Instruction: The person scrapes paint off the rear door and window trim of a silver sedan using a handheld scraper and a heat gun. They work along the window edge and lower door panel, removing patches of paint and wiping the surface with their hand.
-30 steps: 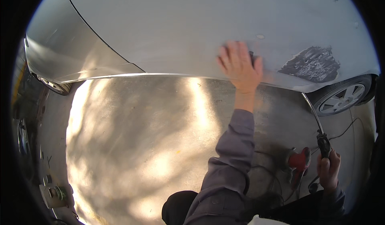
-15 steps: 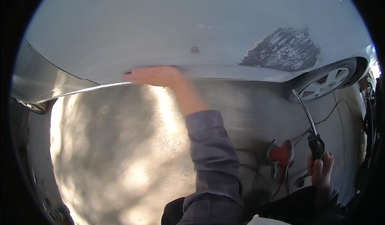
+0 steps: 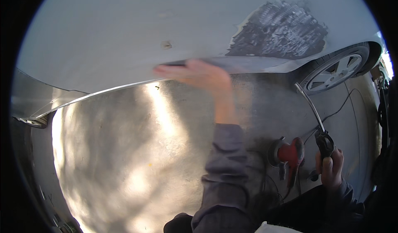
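My left hand [image 3: 199, 72], blurred by motion, lies flat with fingers stretched along the lower edge of a grey car panel [image 3: 103, 38]. A thin dark strip shows along its fingers; whether it is a pad or a shadow I cannot tell. To its upper right is a rough, scratched dark patch [image 3: 282, 31] with a pale border. At the right, my right hand [image 3: 331, 166] is closed round the black handle of an air blow gun [image 3: 325, 143]. Its bent metal tube points up toward the wheel [image 3: 338, 71].
A red power sander [image 3: 290, 154] lies on the concrete floor [image 3: 116, 150] between my arms, with dark cables or hoses around it. A thin hose [image 3: 346, 112] curves along the floor at the right. Another wheel [image 3: 37, 122] shows at the far left.
My left hand has slid to the right along the panel's lower edge. The view has shifted, so the scratched patch sits higher and further left. The right hand still holds the blow gun.
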`<action>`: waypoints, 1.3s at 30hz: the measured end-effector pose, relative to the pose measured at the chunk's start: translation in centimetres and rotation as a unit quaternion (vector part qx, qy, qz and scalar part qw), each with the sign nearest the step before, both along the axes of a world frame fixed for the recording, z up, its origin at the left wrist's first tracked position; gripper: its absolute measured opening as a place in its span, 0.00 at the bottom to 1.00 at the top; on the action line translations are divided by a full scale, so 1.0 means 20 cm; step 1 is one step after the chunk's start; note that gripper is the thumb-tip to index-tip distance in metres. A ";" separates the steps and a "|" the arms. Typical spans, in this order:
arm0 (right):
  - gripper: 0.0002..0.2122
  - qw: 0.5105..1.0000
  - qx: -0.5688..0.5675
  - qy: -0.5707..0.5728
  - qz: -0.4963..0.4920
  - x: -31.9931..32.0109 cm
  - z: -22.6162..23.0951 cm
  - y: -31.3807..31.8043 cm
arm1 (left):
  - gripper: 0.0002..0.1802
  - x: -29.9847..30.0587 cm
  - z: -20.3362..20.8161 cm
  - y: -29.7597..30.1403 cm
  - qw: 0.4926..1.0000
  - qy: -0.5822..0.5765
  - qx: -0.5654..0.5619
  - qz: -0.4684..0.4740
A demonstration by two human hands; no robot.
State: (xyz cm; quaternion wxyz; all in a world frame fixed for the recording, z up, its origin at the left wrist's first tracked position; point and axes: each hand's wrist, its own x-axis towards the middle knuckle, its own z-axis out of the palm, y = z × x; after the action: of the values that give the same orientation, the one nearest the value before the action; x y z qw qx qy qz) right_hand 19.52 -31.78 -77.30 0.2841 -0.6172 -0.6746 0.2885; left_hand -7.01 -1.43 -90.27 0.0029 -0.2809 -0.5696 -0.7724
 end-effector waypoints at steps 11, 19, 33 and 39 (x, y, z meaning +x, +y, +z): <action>0.37 1.000 0.003 0.006 -0.014 0.23 0.07 -0.05 | 0.45 -0.66 0.14 0.07 0.984 -0.046 0.095 0.141; 0.38 0.999 -0.014 0.013 -0.033 0.35 0.05 -0.24 | 0.51 0.89 0.14 0.08 0.997 0.010 0.004 0.074; 0.24 0.996 0.076 -0.008 0.050 0.19 -0.02 -0.04 | 0.35 -0.64 0.56 -0.28 0.209 0.952 -0.077 -0.210; 0.24 0.997 0.021 -0.008 0.080 -0.16 -0.08 -0.28 | 0.36 -0.75 0.90 -0.07 -0.035 0.990 0.033 -0.134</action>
State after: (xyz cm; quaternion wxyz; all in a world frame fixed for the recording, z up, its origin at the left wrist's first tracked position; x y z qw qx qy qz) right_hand 16.28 -37.28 -78.97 0.2675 -0.5574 -0.7302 0.2906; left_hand -21.97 -2.84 -72.25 -0.4694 0.8310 -0.0862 -0.2858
